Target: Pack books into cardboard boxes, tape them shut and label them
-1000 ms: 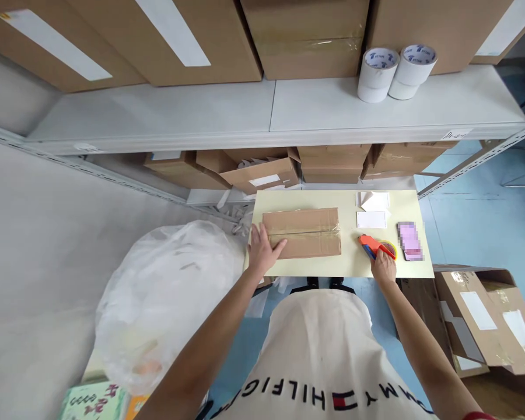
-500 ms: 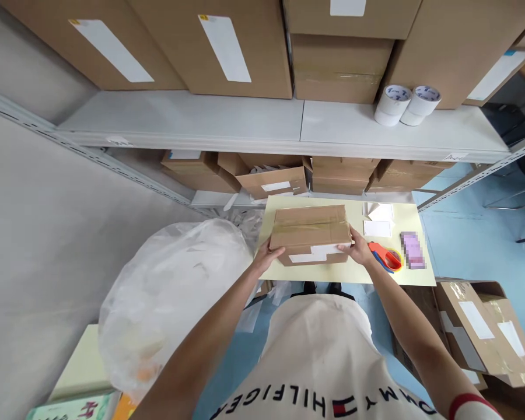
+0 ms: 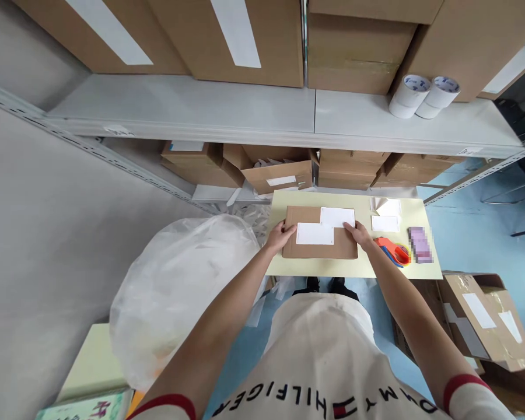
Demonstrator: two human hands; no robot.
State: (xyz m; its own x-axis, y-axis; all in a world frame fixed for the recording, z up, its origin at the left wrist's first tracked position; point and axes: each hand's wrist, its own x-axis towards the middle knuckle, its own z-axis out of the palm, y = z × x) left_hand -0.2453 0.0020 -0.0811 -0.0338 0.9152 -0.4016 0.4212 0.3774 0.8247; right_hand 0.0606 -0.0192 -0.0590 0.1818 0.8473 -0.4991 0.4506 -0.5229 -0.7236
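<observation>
A brown cardboard box [image 3: 321, 250] lies flat on the pale yellow table [image 3: 363, 268], with two white labels on its upper face. My left hand [image 3: 281, 237] grips its left end, fingers curled over the edge. My right hand [image 3: 359, 234] holds its right end, fingers resting on the top near a label. An orange tape dispenser [image 3: 392, 251] lies on the table just right of my right hand.
White label sheets [image 3: 385, 223] and a purple object [image 3: 420, 244] lie at the table's right. Shelves behind hold cardboard boxes [image 3: 227, 41] and two tape rolls [image 3: 422, 88]. A clear plastic bag [image 3: 179, 280] stands at the left, an open carton [image 3: 485, 318] at the right.
My right hand left the tape dispenser and took the box's right end. Both hands lifted the box and turned it over, so the labelled face now lies upward on the table.
</observation>
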